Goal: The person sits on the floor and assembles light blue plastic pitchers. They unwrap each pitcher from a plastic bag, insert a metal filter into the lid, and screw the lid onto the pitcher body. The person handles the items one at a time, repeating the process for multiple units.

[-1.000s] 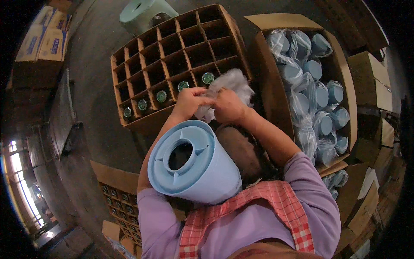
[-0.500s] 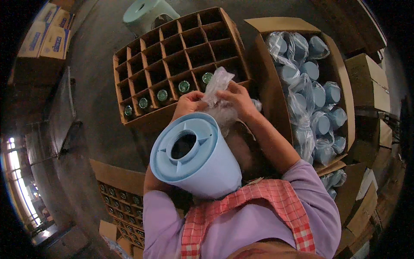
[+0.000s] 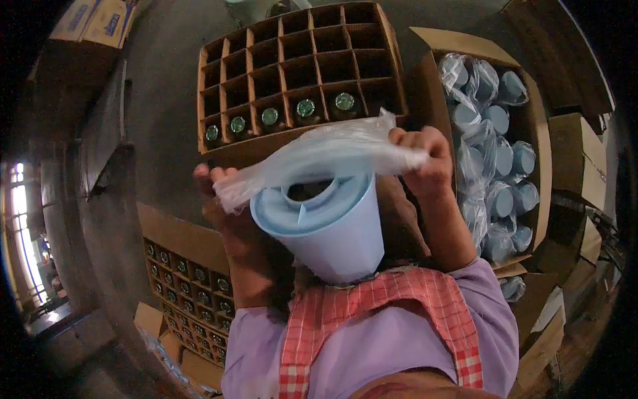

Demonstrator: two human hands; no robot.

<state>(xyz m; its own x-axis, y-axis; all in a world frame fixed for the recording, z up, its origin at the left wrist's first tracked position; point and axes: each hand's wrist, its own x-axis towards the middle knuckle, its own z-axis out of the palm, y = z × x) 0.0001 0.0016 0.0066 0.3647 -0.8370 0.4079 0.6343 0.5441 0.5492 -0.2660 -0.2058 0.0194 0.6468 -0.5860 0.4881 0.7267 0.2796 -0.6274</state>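
Stretched wide between my hands is a clear plastic bag [image 3: 319, 147], blurred a little by motion. Its lower edge covers the far rim of a light blue plastic container [image 3: 332, 239], tapered and round, with a collared round hole on its upper face. The container rests tilted against my apron. My left hand [image 3: 214, 181] pinches the bag's left end, and my right hand [image 3: 425, 158] grips its right end with curled fingers. Just beyond the bag stands a cardboard box with dividers [image 3: 279, 50]; several green-topped bottles [image 3: 306, 109] sit in its nearest row.
On the right, an open carton [image 3: 541, 199] holds several blue plastic-wrapped containers [image 3: 497, 120]. Another divided box of bottles [image 3: 193, 292] lies at lower left. Closed cartons [image 3: 578, 153] are stacked at far right, and more cartons [image 3: 90, 23] at upper left.
The bag was bunched up between my close-set hands; now they are far apart and it is spread over the container's top. The view has shifted slightly.
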